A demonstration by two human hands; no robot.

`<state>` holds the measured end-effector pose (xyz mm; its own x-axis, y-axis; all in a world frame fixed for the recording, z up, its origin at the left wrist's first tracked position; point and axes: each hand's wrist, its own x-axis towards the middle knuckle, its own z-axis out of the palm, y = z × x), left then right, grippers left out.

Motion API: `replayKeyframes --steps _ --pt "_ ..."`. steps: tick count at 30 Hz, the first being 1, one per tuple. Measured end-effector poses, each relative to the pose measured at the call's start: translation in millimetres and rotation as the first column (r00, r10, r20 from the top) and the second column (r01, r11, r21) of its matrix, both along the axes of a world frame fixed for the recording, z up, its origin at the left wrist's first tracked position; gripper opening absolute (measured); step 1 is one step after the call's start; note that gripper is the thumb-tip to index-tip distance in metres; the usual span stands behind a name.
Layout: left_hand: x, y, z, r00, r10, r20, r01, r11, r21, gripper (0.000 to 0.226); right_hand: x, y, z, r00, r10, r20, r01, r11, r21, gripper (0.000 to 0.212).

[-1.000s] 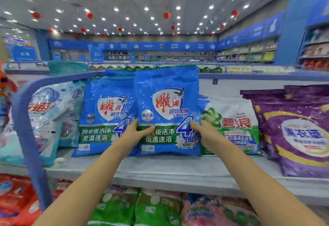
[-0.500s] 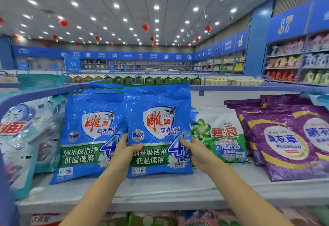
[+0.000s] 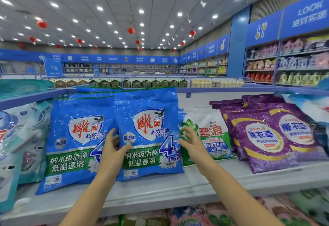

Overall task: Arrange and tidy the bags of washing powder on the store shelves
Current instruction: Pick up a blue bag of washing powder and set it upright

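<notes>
Squaring the front blue bag (image 3: 148,124) on the shelf (image 3: 160,191) is best done with even pressure from both spread hands: left hand (image 3: 112,152) touching it, right hand (image 3: 193,145) just beside.

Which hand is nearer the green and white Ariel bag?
Right. The right hand overlaps the Ariel bag; the left hand touches the front blue bag, farther left.

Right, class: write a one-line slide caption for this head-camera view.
Left hand and right hand, both open, flank an upright blue bag of washing powder on the shelf, beside a matching bag.
</notes>
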<state>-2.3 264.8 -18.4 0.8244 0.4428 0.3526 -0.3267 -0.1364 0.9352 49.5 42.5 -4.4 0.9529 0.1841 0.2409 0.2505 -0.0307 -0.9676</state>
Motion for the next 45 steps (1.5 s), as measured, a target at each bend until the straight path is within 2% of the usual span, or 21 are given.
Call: replayKeyframes --steps 6,9,13,16,24,27,31,37,41,45 --pt "-27.2 -14.2 3.1 0.966 0.171 0.194 -0.197 0.972 0.126 0.066 -37.9 -40.7 10.2 0.966 -0.080 0.247 0.084 0.996 -0.006 0.029" --pt "-42.4 -43.1 3.9 0.955 0.094 0.283 -0.129 0.986 0.108 0.052 -61.2 -84.1 12.7 0.944 -0.138 0.299 0.129 0.990 0.051 0.026" --pt "-58.2 -116.4 -1.1 0.951 -0.085 0.298 0.064 0.995 0.082 0.044 -99.8 -172.0 6.8 0.916 -0.252 0.311 0.213 0.965 0.155 0.020" --pt "-63.8 -190.7 -8.9 0.934 -0.209 0.289 0.199 0.978 0.064 0.032 -133.6 -250.8 -2.7 0.889 -0.357 0.286 0.310 0.930 0.196 0.015" --pt "-73.3 -407.9 -47.0 0.880 -0.432 0.194 0.435 0.900 0.030 0.015 -223.7 -470.9 -47.5 0.803 -0.575 0.154 0.532 0.810 0.248 0.019" --pt "-75.2 -473.0 -70.6 0.872 -0.473 0.124 0.474 0.880 0.026 0.025 -251.0 -533.9 -65.7 0.759 -0.642 0.108 0.600 0.755 0.264 0.023" --pt "-78.3 -544.4 -95.8 0.860 -0.510 0.028 0.510 0.860 -0.019 0.033 -284.2 -608.0 -89.0 0.689 -0.725 -0.010 0.684 0.646 0.339 0.032" --pt "-75.7 -624.2 -125.4 0.807 -0.584 -0.088 0.581 0.812 -0.052 0.024 -310.8 -695.0 -123.8 0.516 -0.842 -0.155 0.828 0.445 0.342 0.053" --pt "-59.5 -660.2 -145.9 0.790 -0.594 -0.152 0.594 0.803 -0.048 0.019 -301.0 -741.9 -142.1 0.431 -0.873 -0.227 0.876 0.345 0.336 0.045" --pt "-28.2 -693.8 -165.7 0.804 -0.557 -0.207 0.562 0.826 -0.042 0.033 -264.2 -784.7 -156.9 0.419 -0.869 -0.265 0.890 0.334 0.310 0.029"
